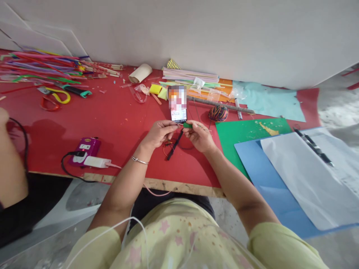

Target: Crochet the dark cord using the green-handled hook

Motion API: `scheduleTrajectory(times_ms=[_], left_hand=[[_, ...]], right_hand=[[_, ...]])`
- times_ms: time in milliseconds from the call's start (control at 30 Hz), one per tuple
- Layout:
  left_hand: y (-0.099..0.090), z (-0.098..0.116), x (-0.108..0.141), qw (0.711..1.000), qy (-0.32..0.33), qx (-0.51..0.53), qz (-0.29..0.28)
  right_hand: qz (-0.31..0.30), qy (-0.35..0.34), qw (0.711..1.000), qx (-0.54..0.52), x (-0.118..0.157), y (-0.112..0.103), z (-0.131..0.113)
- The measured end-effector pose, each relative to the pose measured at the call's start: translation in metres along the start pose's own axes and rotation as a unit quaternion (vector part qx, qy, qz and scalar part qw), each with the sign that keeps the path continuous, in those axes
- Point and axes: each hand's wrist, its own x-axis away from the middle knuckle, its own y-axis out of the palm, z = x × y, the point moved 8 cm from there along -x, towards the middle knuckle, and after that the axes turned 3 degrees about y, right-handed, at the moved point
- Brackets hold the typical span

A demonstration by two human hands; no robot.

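Observation:
My left hand [161,133] pinches a thin stick whose pale tip shows between my hands. A small green piece [187,126] sits on that stick, and the fingers of my right hand [200,135] close round it. Just beyond my fingers stands a lit phone [178,104], upright on the red table [126,130]. Below my hands lies a black pen-like stick [174,145] with dark and orange thread around it. A ball of multicoloured yarn [218,113] rests to the right of the phone.
Scissors [57,98], a cardboard tube [140,73] and bundled coloured sticks [47,67] lie at the left and back. A purple power adapter [84,151] has cables plugged in. Green card [232,138] and a blue folder [263,186] lie right. Another person's arm [12,164] is far left.

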Motion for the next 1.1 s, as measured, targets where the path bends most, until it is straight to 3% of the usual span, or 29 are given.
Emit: scheduleTrajectory(times_ms=[167,433,567,633,667,733,800,867,967,1100], left_hand=[[-0.004,0.004,0.0,0.999,0.036,-0.014,0.006],[-0.002,0.007,-0.002,0.998,0.056,-0.031,0.009],[-0.005,0.006,-0.002,0.997,0.053,-0.044,0.03],[-0.008,0.007,-0.002,0.998,0.06,-0.016,0.031],[-0.009,0.009,-0.001,0.997,0.068,0.003,0.027],[-0.009,0.013,0.0,0.995,0.087,0.037,0.011],[-0.006,0.014,0.002,0.995,0.09,0.044,-0.01],[-0.002,0.012,0.002,0.996,0.077,0.031,-0.026],[0.002,0.009,0.003,0.997,0.066,0.022,-0.038],[-0.001,0.011,0.003,0.996,0.071,0.042,-0.026]], right_hand=[[0.045,-0.005,0.999,0.017,-0.001,-0.007,-0.005],[0.028,-0.017,0.999,0.038,-0.001,-0.006,-0.001],[-0.023,-0.058,0.986,0.152,0.003,-0.001,-0.01],[-0.058,-0.133,0.945,0.293,0.007,0.008,-0.026],[-0.057,-0.181,0.905,0.381,0.008,0.013,-0.036],[0.007,-0.265,0.79,0.554,0.007,0.021,-0.054],[0.086,-0.282,0.678,0.674,-0.002,0.026,-0.063],[0.108,-0.273,0.603,0.741,-0.017,0.032,-0.06],[0.098,-0.274,0.552,0.782,-0.037,0.038,-0.049],[0.101,-0.286,0.537,0.787,-0.045,0.039,-0.042]])
